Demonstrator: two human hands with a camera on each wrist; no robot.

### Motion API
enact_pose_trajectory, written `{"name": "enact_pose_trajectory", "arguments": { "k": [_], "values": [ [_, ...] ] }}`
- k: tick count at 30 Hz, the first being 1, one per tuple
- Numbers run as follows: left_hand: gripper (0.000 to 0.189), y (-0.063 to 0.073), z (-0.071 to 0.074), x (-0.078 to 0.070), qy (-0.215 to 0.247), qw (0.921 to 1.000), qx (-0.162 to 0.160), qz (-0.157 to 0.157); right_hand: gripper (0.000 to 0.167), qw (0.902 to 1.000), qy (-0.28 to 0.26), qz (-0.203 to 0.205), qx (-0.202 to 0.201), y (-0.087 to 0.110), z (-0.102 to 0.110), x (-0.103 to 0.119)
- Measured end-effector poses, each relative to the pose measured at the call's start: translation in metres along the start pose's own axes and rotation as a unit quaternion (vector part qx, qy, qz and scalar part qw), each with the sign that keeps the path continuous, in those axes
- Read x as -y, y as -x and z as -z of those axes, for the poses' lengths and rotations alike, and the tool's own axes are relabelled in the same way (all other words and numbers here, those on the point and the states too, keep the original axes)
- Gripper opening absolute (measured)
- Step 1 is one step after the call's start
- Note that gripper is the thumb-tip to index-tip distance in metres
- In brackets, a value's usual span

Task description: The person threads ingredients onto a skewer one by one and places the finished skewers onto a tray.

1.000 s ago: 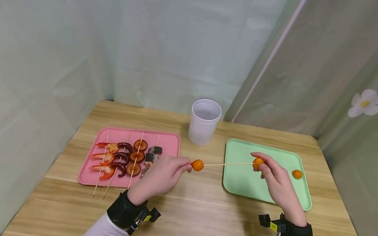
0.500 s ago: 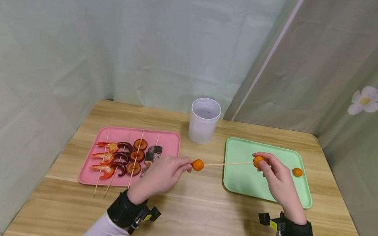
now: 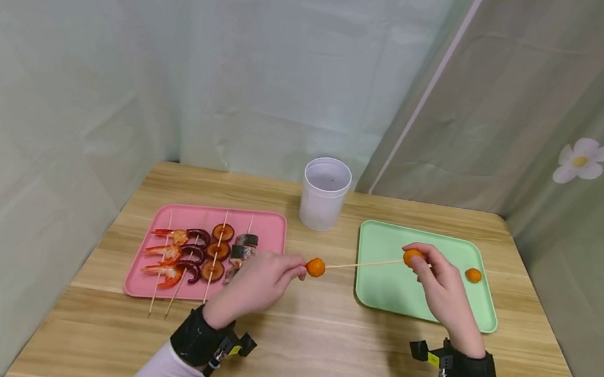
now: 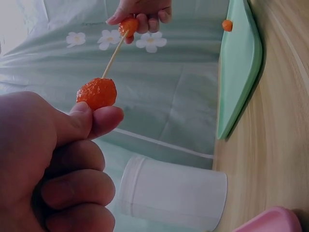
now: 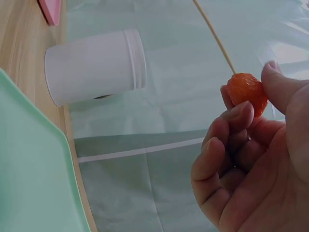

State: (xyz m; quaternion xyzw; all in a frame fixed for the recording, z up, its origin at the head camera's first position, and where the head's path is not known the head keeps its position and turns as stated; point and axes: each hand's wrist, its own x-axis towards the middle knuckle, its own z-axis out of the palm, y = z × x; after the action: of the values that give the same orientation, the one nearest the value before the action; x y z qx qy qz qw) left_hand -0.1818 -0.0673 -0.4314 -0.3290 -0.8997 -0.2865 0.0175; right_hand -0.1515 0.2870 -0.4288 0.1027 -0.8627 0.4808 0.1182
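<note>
A thin wooden skewer [image 3: 363, 265] stretches between my two hands above the table, carrying an orange ball [image 3: 316, 267] at its left part. My left hand [image 3: 265, 281] pinches the skewer with thumb and forefinger right against that ball, hiding the skewer's left end; the other fingers curl in, as the left wrist view shows. Over the green tray [image 3: 380, 291], my right hand [image 3: 442, 288] grips a second orange ball [image 5: 247, 93] at the skewer's right end. Whether the tip has pierced this ball is hidden. Another orange ball [image 3: 473, 275] lies on the tray's right side.
A pink tray [image 3: 267, 226] at left holds shrimp [image 3: 169, 252], octopus-like tentacles [image 3: 193, 252], round brown slices [image 3: 218, 250] and grey-skinned pieces [image 3: 244, 246] on skewers. Behind, between the trays, stands a white plastic tub [image 3: 323, 201]. Curtains hang around the wooden table [image 3: 311, 359].
Both hands stay nearly in place, with the skewer still stretched between them. The right hand's fingers have shifted only slightly around its ball. The head view has moved a little.
</note>
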Motion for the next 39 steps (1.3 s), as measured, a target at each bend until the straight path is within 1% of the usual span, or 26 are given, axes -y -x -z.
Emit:
{"name": "enact_pose_trajectory", "arguments": {
  "k": [4, 9, 11, 14, 16, 18, 22, 27, 31, 36, 38, 39],
  "values": [
    [0.020, -0.001, -0.001, 0.000, 0.013, 0.9999, 0.003, 0.000, 0.028, 0.9998, -0.017, -0.011, 0.000, 0.000, -0.001, -0.001],
    [0.022, -0.001, -0.001, 0.001, 0.011, 0.9998, 0.012, 0.010, 0.036, 0.9970, -0.064, -0.032, 0.030, 0.003, -0.002, 0.000],
    [0.023, 0.000, -0.001, 0.001, 0.011, 0.9998, 0.011, 0.014, 0.036, 0.9954, -0.084, -0.030, 0.036, 0.004, -0.002, 0.002],
    [0.022, 0.000, -0.001, 0.001, 0.008, 0.9999, 0.005, 0.012, 0.035, 0.9948, -0.096, -0.013, 0.033, 0.004, -0.004, 0.003],
    [0.021, 0.001, -0.001, 0.001, 0.006, 1.0000, -0.003, 0.005, 0.035, 0.9947, -0.099, -0.006, 0.027, 0.003, -0.005, 0.004],
    [0.019, 0.001, 0.000, 0.001, 0.011, 0.9999, -0.011, 0.000, 0.034, 0.9946, -0.101, -0.006, 0.021, 0.004, -0.006, 0.005],
    [0.017, 0.003, 0.001, 0.000, 0.027, 0.9992, -0.027, -0.009, 0.037, 0.9941, -0.106, -0.023, 0.010, 0.004, -0.008, 0.008],
    [0.018, 0.002, 0.000, 0.000, 0.022, 0.9988, -0.039, -0.020, 0.042, 0.9922, -0.118, -0.040, -0.005, 0.002, -0.010, 0.011],
    [0.016, 0.002, -0.001, 0.000, 0.017, 0.9982, -0.050, -0.027, 0.045, 0.9866, -0.150, -0.061, -0.021, 0.002, -0.014, 0.014],
    [0.013, 0.003, 0.001, -0.001, 0.006, 0.9964, -0.074, -0.040, 0.049, 0.9737, -0.213, -0.074, -0.034, 0.003, -0.018, 0.016],
    [0.014, 0.003, 0.001, -0.001, 0.000, 0.9955, -0.084, -0.043, 0.047, 0.9732, -0.215, -0.074, -0.031, 0.003, -0.018, 0.016],
    [0.014, 0.003, 0.001, -0.001, -0.003, 0.9951, -0.089, -0.045, 0.046, 0.9749, -0.208, -0.073, -0.027, 0.003, -0.018, 0.016]
  ]
}}
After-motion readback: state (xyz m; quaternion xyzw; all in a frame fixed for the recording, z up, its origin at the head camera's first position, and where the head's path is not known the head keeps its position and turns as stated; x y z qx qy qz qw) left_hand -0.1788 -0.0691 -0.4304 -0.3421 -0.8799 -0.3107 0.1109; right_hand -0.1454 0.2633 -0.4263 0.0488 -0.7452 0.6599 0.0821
